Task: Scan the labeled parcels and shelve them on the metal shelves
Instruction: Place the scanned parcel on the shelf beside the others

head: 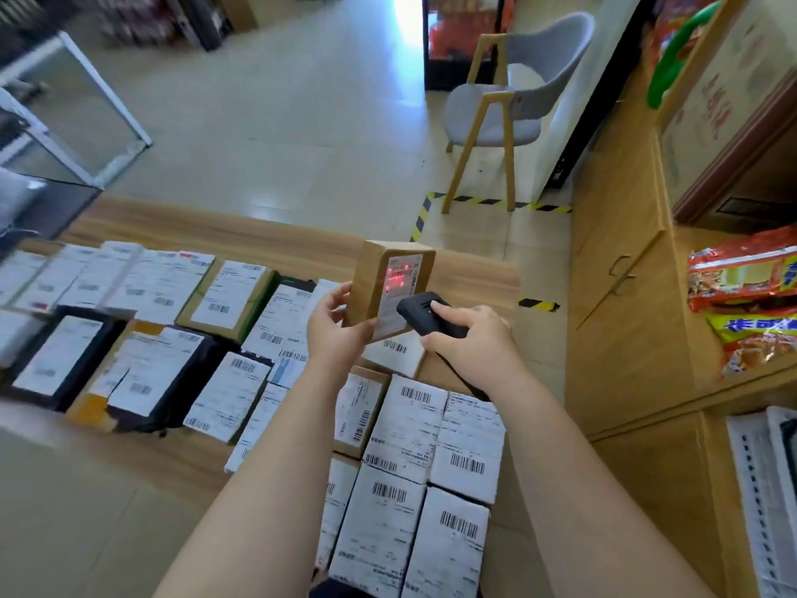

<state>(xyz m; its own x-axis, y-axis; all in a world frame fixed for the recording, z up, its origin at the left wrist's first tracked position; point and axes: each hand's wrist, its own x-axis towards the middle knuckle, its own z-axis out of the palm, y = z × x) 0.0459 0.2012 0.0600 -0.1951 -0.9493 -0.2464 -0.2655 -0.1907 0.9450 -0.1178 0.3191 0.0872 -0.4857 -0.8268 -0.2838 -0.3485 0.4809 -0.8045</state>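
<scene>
Above the wooden bench's [258,235] far right corner, I am gripping the upright brown cardboard parcel [390,287] in my left hand [340,323], label turned toward the black handheld scanner [425,315] that my right hand [468,338] is clasping just beside it.

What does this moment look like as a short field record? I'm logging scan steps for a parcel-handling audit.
stage: scanning, nothing shelved yet in view
left hand: grips cardboard parcel, held up, label facing the scanner
right hand: grips black handheld scanner, aimed at the label
scan light: red dots on the white label
waiting parcels: many labelled boxes lying on the wooden counter
nearby: grey chair on the floor beyond the counter
metal shelves: not clearly in view
</scene>
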